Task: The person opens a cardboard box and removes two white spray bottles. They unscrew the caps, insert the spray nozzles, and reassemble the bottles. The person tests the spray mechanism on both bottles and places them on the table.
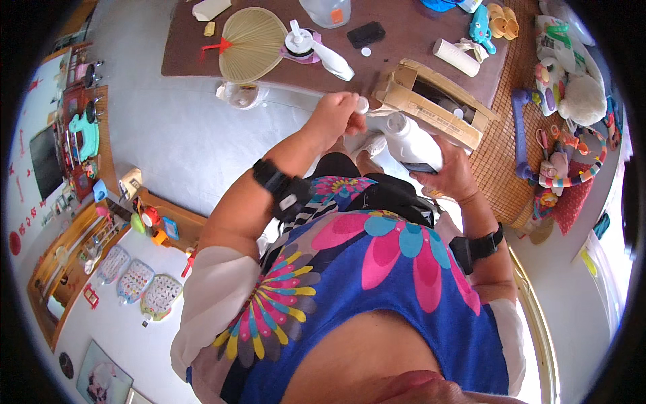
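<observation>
In my right hand (452,170) is a white plastic bottle (410,145) with a dark band near its base. My fingers wrap round its lower part; it tilts with its uncapped mouth up toward the left. A small round white cap (362,105) sits pinched in the fingertips of my left hand (336,120), a little apart from the bottle's mouth. Just beyond the bottle, an open cardboard box (404,96) rests at the table's near right edge, with a dark object (441,99) partly visible inside.
The brown table (195,50) carries a palm-leaf fan (254,44), a white spray-head-like device (330,59), a clear plastic container (326,12), a flat black object (366,34) and a white roll (456,58). A lined bin (242,95) stands below the table's edge. Toys (562,161) crowd the right.
</observation>
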Demonstrator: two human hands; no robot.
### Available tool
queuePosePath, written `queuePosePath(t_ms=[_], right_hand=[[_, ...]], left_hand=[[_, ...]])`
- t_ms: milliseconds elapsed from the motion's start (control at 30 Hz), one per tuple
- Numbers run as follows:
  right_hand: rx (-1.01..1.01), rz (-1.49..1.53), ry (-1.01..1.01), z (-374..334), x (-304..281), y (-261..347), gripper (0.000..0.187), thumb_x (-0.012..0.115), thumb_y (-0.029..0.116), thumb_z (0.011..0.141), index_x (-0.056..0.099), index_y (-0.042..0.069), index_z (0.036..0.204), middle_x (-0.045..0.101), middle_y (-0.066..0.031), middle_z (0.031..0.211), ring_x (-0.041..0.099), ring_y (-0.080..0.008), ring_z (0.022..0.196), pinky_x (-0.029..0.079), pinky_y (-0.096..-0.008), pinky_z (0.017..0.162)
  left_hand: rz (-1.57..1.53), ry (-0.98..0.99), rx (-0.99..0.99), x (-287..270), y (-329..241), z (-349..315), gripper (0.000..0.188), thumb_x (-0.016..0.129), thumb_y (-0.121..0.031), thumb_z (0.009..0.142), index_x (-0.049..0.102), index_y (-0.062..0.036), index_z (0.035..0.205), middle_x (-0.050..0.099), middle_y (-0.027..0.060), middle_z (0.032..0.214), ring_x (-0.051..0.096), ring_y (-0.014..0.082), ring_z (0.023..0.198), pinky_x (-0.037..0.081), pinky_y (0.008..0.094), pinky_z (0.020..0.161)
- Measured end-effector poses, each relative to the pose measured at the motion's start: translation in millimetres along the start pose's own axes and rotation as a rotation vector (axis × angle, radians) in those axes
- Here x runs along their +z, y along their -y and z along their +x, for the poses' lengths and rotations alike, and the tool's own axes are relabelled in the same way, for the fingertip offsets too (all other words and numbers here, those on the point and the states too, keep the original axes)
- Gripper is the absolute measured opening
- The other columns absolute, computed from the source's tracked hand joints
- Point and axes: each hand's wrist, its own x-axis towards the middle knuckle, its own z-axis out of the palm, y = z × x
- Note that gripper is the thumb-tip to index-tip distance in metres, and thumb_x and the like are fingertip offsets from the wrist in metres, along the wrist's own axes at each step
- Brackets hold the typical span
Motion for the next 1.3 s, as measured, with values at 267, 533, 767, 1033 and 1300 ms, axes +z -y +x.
queuePosePath(t_ms=[267,533,767,1033,1300], right_hand=[[0.209,-0.007,-0.041,-26,10,-7,0.066,0.092,0.024,0.06,0.065,0.004,0.117,0.073,-0.0178,0.1,0.072,-0.0362,0.094,0.057,-0.0416,0.083],[0.295,0.036,-0.08,-35,22,-1,0.065,0.093,0.02,0.058,0.066,0.002,0.114,0.073,-0.0184,0.099,0.073,-0.0345,0.093,0.057,-0.04,0.083],[0.288,0.09,-0.123,-36,29,0,0.065,0.093,0.02,0.058,0.066,0.0,0.114,0.073,-0.0174,0.097,0.074,-0.0337,0.092,0.058,-0.0392,0.083],[0.33,0.002,-0.135,-56,31,-12,0.064,0.094,0.021,0.058,0.066,0.002,0.113,0.073,-0.0163,0.095,0.074,-0.0331,0.088,0.058,-0.0392,0.078],[0.328,0.081,-0.173,-63,35,-25,0.064,0.093,0.019,0.059,0.066,0.003,0.114,0.072,-0.017,0.096,0.073,-0.0347,0.089,0.058,-0.0406,0.079]], left_hand=[[-0.325,0.135,0.089,10,16,73,0.028,0.047,-0.029,0.108,0.06,-0.0057,0.119,0.07,0.009,0.095,0.066,0.0177,0.076,0.049,0.0268,0.062],[-0.358,0.265,0.159,-5,26,74,0.017,0.056,-0.02,0.103,0.061,-0.0056,0.109,0.066,0.0063,0.086,0.058,0.012,0.066,0.043,0.0221,0.055],[-0.082,-0.196,0.107,10,76,127,0.016,0.056,-0.018,0.1,0.061,-0.0027,0.101,0.058,0.004,0.071,0.048,0.0094,0.051,0.037,0.025,0.045],[0.113,-0.566,0.195,25,142,248,0.019,0.049,-0.013,0.097,0.062,0.0002,0.093,0.061,0.0094,0.075,0.059,0.0164,0.065,0.046,0.0341,0.053],[0.157,0.033,0.684,-16,140,273,0.008,0.05,-0.009,0.098,0.053,-0.0099,0.105,0.058,0.005,0.098,0.058,0.014,0.086,0.048,0.0281,0.064]])
